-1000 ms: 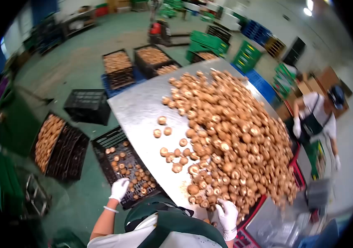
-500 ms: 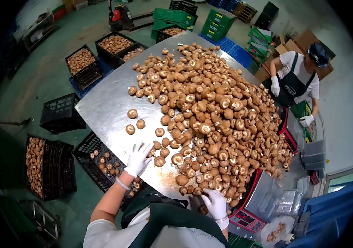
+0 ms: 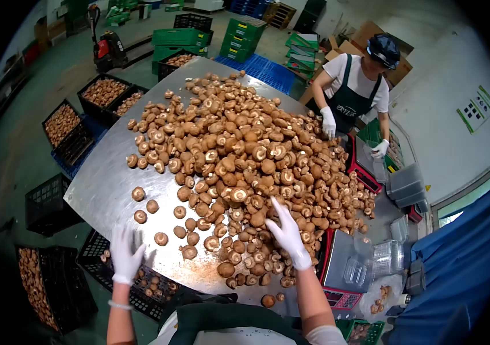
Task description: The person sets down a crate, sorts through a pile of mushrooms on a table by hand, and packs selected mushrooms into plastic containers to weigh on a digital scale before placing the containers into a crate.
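A large heap of brown mushrooms covers much of the metal table. My left hand, in a white glove, is over the table's left front edge beside a black crate with some mushrooms in it. Its fingers are apart and nothing is in them. My right hand, also gloved, reaches over the front of the heap with its fingers spread and empty. Several loose mushrooms lie between the two hands.
A co-worker in gloves and a dark apron stands at the heap's far right. Scales and clear plastic boxes are at the right. Filled crates stand on the floor at the left, near a pallet jack.
My left hand has gone from the crate to over the table, then back to the table's edge. The right hand has moved from the front edge up over the heap and opened. The view has turned right.
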{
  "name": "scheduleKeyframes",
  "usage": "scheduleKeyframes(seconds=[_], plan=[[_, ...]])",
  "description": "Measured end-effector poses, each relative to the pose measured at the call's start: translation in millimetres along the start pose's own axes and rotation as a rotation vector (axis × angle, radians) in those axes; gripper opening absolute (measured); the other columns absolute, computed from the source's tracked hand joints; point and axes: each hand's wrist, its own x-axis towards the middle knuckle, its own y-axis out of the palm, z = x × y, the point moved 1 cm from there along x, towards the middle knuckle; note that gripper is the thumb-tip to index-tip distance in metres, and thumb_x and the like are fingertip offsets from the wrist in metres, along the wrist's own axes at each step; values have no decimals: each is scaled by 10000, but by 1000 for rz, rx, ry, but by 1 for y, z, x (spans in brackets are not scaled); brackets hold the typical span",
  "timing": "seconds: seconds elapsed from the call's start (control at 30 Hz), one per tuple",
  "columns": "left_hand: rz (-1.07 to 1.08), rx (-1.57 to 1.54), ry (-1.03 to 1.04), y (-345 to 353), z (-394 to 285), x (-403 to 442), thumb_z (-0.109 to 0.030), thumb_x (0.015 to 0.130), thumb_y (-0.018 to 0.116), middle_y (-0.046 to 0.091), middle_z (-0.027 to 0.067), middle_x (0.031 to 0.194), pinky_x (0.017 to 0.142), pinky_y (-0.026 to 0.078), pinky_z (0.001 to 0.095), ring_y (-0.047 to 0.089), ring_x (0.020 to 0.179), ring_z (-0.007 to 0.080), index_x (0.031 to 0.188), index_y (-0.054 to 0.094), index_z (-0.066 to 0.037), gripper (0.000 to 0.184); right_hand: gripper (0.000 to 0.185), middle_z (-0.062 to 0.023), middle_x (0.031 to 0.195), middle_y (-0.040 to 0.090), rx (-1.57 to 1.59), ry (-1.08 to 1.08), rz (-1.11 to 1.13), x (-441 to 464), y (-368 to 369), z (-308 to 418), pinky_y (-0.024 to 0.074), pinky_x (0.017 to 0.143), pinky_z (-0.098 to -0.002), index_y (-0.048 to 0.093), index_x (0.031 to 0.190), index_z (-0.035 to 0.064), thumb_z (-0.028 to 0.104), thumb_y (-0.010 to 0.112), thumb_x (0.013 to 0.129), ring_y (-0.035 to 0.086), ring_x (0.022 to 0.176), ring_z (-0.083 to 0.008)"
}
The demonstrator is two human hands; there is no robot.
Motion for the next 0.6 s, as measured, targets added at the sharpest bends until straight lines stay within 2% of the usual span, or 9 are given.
scheduleKeyframes(seconds=[0.07, 0.1, 0.17, 0.23, 0.27, 0.3, 0.37, 0.5, 0.6], plan=[[0, -219, 123, 24, -47, 40, -205, 722, 726, 491, 215, 1289, 1051, 323, 431, 426, 1242, 377, 1287, 467, 1, 654, 697, -182, 1444, 352, -156, -77, 17, 46, 15, 2, 280, 1092, -382, 294, 1434, 46, 310, 610, 872, 340, 1337, -315], [-13, -271, 227, 53, -58, 58, -195, 737, 716, 497, 217, 1284, 1049, 332, 419, 443, 1232, 361, 1292, 464, -1, 640, 762, -192, 1438, 357, -171, -91, 7, 69, 25, -4, 301, 1078, -402, 291, 1443, 86, 403, 634, 841, 345, 1328, -332], [96, -471, 374, 92, -106, 94, -220, 796, 672, 478, 220, 1314, 1055, 328, 408, 441, 1238, 349, 1325, 446, -25, 607, 816, -234, 1418, 361, -387, 41, 105, 104, 42, -5, 329, 1055, -427, 295, 1448, 140, 475, 657, 799, 345, 1310, -381], [200, -525, 334, 129, -141, 120, -233, 860, 601, 442, 222, 1350, 1071, 309, 386, 408, 1268, 351, 1332, 432, -17, 545, 855, -273, 1380, 384, -324, -15, 20, 121, 72, -26, 356, 1031, -443, 302, 1446, 188, 521, 680, 756, 366, 1274, -424], [204, -549, 287, 146, -153, 132, -248, 868, 592, 432, 218, 1364, 1074, 306, 385, 398, 1278, 351, 1340, 427, -20, 549, 871, -264, 1371, 391, -367, -90, -14, 123, 83, -35, 408, 979, -466, 279, 1453, 259, 557, 672, 735, 403, 1224, -453], [211, -574, 238, 161, -160, 140, -263, 875, 583, 422, 214, 1378, 1076, 304, 383, 389, 1287, 352, 1347, 421, -24, 554, 851, -256, 1359, 406, -359, -100, 19, 119, 84, -33, 412, 976, -466, 319, 1436, 279, 550, 687, 718, 419, 1213, -436], [93, -452, 262, 171, -167, 142, -288, 855, 601, 474, 202, 1317, 1015, 359, 416, 460, 1167, 385, 1327, 465, -75, 536, 823, -249, 1352, 412, -359, -144, 25, 102, 88, -30, 406, 982, -468, 367, 1413, 276, 542, 696, 708, 421, 1213, -426], [-82, -431, 327, 164, -152, 112, -161, 804, 634, 574, 134, 1084, 916, 409, 409, 503, 1043, 332, 1179, 563, -79, 390, 795, -242, 1320, 431, -368, -126, 125, 65, 98, -21, 416, 973, -450, 409, 1391, 267, 574, 683, 711, 422, 1217, -401], [-29, -404, 241, 149, -129, 83, -109, 808, 607, 592, 132, 1025, 879, 420, 410, 531, 986, 326, 1084, 593, -60, 280, 788, -195, 1204, 478, -253, -208, 130, 33, 118, -4, 428, 940, -427, 459, 1360, 221, 574, 693, 696, 468, 1133, -363]])
